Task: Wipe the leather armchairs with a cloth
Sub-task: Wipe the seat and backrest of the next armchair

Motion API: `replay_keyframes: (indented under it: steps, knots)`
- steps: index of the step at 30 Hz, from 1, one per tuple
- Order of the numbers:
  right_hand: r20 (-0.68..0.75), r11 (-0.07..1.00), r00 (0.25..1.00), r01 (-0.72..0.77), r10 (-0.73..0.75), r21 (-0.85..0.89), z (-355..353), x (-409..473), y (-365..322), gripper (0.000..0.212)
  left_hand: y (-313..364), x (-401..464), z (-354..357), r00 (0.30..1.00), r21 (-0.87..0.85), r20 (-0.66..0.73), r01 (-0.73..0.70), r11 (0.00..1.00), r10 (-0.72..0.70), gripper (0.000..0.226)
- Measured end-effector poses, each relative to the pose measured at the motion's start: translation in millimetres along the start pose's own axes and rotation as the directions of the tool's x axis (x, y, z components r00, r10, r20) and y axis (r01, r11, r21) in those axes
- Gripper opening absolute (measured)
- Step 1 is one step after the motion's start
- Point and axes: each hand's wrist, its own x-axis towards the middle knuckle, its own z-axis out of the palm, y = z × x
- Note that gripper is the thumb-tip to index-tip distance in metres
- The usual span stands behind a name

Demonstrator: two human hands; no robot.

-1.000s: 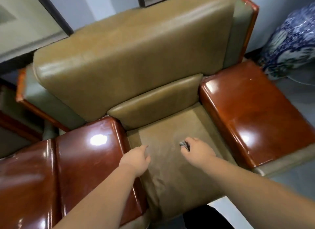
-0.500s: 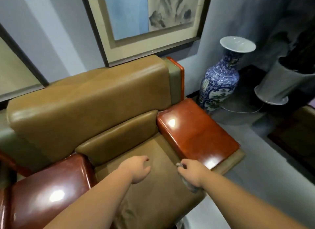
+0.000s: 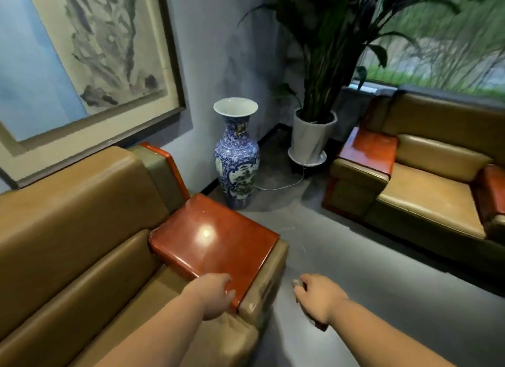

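Note:
A tan leather armchair with a glossy red-brown wooden armrest fills the lower left. My left hand hovers at the near corner of that armrest, fingers loosely curled and holding nothing. My right hand is out over the grey floor to the right of the chair, and it grips a small grey cloth, of which only a bit shows past the fingers. A second tan leather armchair with red-brown armrests stands at the right.
A tall blue-and-white porcelain vase stands on the floor beside the near chair. A potted plant in a white pot sits in the corner, with a white cable trailing on the floor. A framed painting hangs above the near chair.
My view has swung right and up, off the near chair's seat toward the second chair. Both hands have left the seat; the right one, still gripping the cloth, is now over the floor.

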Motion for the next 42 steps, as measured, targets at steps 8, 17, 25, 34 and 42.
replay_keyframes:
  steps: [8, 17, 25, 34, 42]
  knots:
    - [-0.096, 0.983, 0.981, -0.164, 0.171, 0.076, -92, 16, 183, 0.042, 203, 122, -23, 0.987, 0.125, 0.003, -0.162, 0.979, 0.163, 0.043]
    - [-0.168, 0.927, 0.920, -0.322, 0.354, 0.193, -193, 43, 373, 0.039, 417, 246, -35, 0.951, 0.169, 0.111, -0.305, 0.937, 0.289, 0.055]
    - [-0.200, 0.886, 0.875, -0.389, 0.440, 0.252, -254, 124, 451, 0.039, 521, 369, -85, 0.923, 0.189, 0.109, -0.384, 0.904, 0.370, 0.054]
    - [-0.207, 0.837, 0.821, -0.474, 0.532, 0.273, -348, 239, 505, 0.032, 620, 515, -174, 0.842, 0.315, 0.196, -0.539, 0.781, 0.502, 0.047]
    - [-0.250, 0.847, 0.816, -0.459, 0.522, 0.270, -425, 324, 559, 0.032, 699, 619, -234, 0.834, 0.317, 0.171, -0.550, 0.772, 0.524, 0.046]
